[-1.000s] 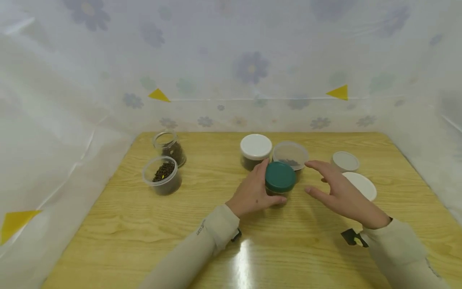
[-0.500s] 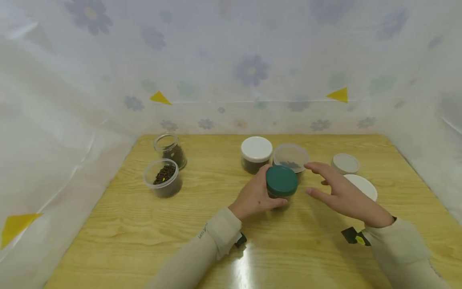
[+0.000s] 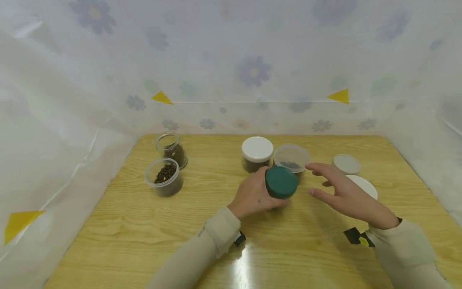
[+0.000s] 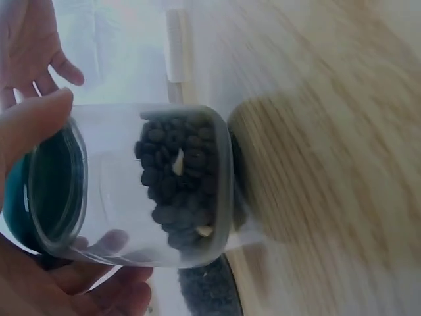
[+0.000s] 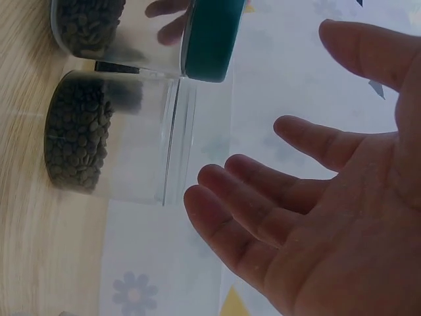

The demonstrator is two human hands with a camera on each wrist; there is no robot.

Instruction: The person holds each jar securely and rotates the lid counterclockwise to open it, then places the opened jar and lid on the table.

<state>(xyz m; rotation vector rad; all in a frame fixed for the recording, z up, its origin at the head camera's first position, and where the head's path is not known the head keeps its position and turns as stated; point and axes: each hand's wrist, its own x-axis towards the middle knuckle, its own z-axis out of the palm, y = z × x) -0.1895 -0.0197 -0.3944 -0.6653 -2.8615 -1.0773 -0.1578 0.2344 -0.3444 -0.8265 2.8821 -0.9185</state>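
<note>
My left hand (image 3: pixel 255 193) grips a clear jar with a dark green lid (image 3: pixel 281 182) near the middle of the table. In the left wrist view the jar (image 4: pixel 112 178) is partly filled with dark pellets and a few pale bits; thumb and fingers wrap its lid end. Its base is close over the wood, and in the head view the lid tips toward me. Right of it, my right hand (image 3: pixel 343 196) is held with fingers spread and nothing in it. Just behind the green lid stands a clear tub with a translucent lid (image 3: pixel 291 157), pellets inside.
A white-lidded jar (image 3: pixel 257 149) stands beside that tub. Two loose lids, a greyish one (image 3: pixel 345 164) and a white one (image 3: pixel 365 186), lie at the right. At the left are an open glass jar (image 3: pixel 175 154) and an open tub (image 3: pixel 169 186), both holding pellets.
My left hand has raised the green-lidded jar slightly and tipped its lid toward me. My right hand has drifted a little to the right, still holding nothing.
</note>
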